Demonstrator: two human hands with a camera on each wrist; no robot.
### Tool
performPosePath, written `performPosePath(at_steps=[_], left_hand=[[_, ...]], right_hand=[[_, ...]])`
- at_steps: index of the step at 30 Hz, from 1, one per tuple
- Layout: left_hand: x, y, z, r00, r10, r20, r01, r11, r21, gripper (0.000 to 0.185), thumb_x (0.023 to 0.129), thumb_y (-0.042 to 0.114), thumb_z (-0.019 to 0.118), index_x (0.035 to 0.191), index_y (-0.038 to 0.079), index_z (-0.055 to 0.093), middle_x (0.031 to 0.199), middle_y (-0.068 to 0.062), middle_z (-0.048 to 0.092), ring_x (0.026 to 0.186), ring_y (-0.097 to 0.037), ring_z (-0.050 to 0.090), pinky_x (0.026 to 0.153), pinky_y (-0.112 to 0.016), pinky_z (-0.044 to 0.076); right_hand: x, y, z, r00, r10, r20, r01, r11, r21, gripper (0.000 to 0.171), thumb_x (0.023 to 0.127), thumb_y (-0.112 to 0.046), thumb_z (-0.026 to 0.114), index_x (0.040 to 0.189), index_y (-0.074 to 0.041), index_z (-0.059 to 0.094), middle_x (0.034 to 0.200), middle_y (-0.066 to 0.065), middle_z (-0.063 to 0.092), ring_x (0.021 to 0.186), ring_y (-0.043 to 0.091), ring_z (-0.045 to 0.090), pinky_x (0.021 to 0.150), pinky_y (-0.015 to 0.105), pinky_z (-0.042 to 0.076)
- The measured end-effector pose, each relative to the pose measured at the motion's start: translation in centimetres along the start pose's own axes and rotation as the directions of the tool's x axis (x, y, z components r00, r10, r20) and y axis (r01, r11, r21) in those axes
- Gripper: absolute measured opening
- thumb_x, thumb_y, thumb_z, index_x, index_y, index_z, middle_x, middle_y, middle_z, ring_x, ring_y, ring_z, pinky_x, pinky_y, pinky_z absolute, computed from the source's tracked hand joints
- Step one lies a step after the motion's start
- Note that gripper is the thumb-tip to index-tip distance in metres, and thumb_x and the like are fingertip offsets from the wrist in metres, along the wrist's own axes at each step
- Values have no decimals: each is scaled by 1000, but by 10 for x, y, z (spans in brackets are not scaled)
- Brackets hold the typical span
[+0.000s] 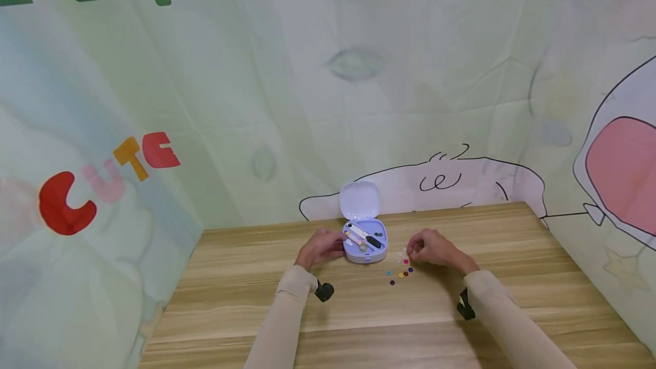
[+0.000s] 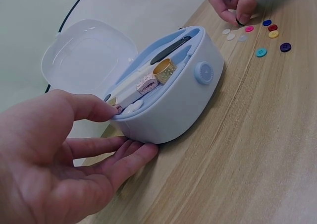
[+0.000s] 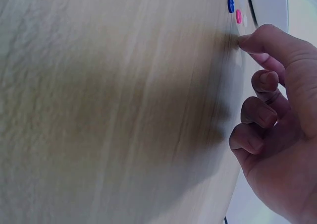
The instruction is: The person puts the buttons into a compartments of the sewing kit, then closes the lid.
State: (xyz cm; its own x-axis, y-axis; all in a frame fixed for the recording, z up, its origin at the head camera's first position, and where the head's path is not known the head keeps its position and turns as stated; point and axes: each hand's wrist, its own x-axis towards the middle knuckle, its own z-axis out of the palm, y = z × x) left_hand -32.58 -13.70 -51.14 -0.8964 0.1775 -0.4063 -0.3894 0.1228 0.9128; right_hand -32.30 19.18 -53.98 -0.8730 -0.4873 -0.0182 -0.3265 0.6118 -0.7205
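An open sewing box (image 2: 173, 117), white with a light-blue inside, stands on the table with its lid (image 1: 360, 201) raised. My left hand (image 1: 324, 247) holds its left side, thumb on the rim and the other fingers low against the wall. Inside lie a rolled measuring tape (image 2: 147, 84), a gold thimble (image 2: 164, 71), a black-handled tool (image 1: 373, 241) and dark green buttons (image 1: 378, 234). Right of the box, my right hand (image 1: 435, 248) pinches a small dark button (image 2: 239, 22) between thumb and index finger, low over the tabletop. Its other fingers are curled.
Several loose buttons lie between the box and my right hand, among them a turquoise button (image 2: 261, 52), a yellow button (image 2: 273, 34), a pink button (image 2: 249, 29) and whitish ones. The wooden table (image 1: 246, 300) ends at a printed cloth backdrop (image 1: 256, 101) behind the box.
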Motion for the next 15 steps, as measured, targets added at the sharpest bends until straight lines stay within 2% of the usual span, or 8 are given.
performPosePath(at_steps=[10, 15], left_hand=[[-1, 0, -1, 1000, -6, 5, 6, 1000, -1, 31, 101, 9, 61, 123, -14, 63, 112, -21, 72, 94, -22, 69, 92, -38, 61], [0, 0, -2, 1000, -10, 6, 10, 1000, 3, 32, 101, 9, 62, 123, -14, 63, 111, -20, 71, 95, -22, 68, 92, -38, 61]], right_hand=[[-3, -1, -5, 1000, -22, 6, 22, 1000, -18, 9, 87, -5, 78, 89, -14, 79, 81, -4, 67, 72, 16, 56, 58, 24, 49], [-1, -1, -10, 999, -47, -13, 46, 998, -39, 8, 89, -9, 77, 91, -15, 81, 83, -7, 70, 74, 15, 57, 63, 26, 50]])
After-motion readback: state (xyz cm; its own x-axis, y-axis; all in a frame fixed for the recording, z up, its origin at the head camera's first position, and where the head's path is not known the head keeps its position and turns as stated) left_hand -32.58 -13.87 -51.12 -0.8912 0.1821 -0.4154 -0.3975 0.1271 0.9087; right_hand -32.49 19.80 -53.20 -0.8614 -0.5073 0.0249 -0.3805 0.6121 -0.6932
